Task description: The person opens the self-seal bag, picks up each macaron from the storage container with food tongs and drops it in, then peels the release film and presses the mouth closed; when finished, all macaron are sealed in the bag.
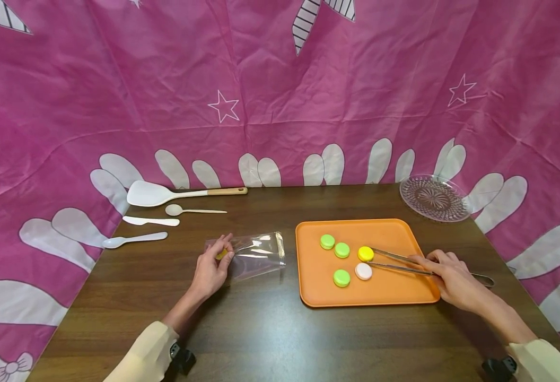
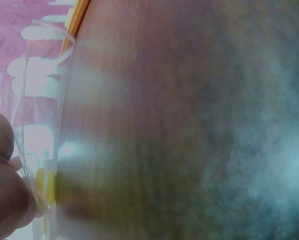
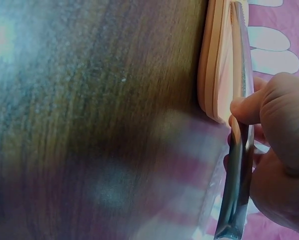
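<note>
Left grip (image 1: 213, 267) pinches bag (image 1: 260, 260), one yellow macaron (image 2: 48, 186) inside; right grip (image 1: 455, 280) holds tongs (image 1: 399, 269); five macarons (image 1: 341, 278) remain on tray (image 1: 385, 293).

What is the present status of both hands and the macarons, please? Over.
Left hand: holding clear bag. Right hand: holding tongs, tips at yellow macaron on orange tray. In the way: perhaps the pale macaron, close beside the tongs.
</note>
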`<state>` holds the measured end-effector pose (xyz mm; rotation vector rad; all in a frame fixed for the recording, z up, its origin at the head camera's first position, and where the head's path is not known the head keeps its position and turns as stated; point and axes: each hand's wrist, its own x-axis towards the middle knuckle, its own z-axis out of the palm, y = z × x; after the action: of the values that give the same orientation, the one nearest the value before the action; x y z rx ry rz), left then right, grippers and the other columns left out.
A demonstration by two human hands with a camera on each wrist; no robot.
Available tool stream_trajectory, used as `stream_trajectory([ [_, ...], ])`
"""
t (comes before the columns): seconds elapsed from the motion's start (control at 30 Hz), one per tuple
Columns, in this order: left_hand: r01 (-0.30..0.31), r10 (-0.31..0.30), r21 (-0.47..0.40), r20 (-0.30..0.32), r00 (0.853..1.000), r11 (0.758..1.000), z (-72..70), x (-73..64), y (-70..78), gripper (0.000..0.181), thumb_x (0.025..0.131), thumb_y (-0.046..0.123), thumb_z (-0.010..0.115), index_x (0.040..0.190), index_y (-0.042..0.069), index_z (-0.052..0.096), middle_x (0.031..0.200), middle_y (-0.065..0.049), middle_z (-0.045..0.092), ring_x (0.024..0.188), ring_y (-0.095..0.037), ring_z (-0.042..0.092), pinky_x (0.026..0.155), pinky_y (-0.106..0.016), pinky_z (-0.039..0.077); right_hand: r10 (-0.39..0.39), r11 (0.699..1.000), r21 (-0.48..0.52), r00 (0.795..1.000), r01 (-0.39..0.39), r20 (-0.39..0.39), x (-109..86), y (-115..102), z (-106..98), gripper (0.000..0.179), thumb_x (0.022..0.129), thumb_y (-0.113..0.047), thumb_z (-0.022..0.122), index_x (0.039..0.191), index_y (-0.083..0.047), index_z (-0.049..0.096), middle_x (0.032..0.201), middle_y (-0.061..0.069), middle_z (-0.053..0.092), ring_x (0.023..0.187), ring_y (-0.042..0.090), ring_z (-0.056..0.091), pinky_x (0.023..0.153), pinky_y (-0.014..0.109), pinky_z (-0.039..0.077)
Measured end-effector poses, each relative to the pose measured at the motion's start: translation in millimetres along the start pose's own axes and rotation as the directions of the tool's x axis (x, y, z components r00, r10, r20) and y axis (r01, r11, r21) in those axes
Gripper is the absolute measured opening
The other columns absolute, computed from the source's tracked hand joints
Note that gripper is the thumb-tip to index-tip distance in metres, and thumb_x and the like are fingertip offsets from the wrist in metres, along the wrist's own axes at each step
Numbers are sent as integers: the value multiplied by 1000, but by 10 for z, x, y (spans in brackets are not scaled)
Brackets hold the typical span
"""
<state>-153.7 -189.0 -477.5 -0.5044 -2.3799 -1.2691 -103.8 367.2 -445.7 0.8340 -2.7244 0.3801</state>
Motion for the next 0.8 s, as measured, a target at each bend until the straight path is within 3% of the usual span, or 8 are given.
stream_trajectory([
  [0.6,-22,22,3,2,1000,1000,5,1,12,19,89,-10,66,88,7,56,129,-26,62,126,-51,50,100,-78,24,11,1000,-2,1000,-11,6,33,-16,5,76,67,18,76,133,-18,63,93,-3,51,77,17,40,61,32,27],
  [0.8,-2,2,1,11,1000,1000,1,0,12,20,90,-8,65,88,9,55,130,-24,61,127,-48,50,101,-77,24,2,1000,-1,1000,-2,3,42,-9,10,76,67,18,74,133,-17,63,94,-1,52,77,18,42,61,32,29],
])
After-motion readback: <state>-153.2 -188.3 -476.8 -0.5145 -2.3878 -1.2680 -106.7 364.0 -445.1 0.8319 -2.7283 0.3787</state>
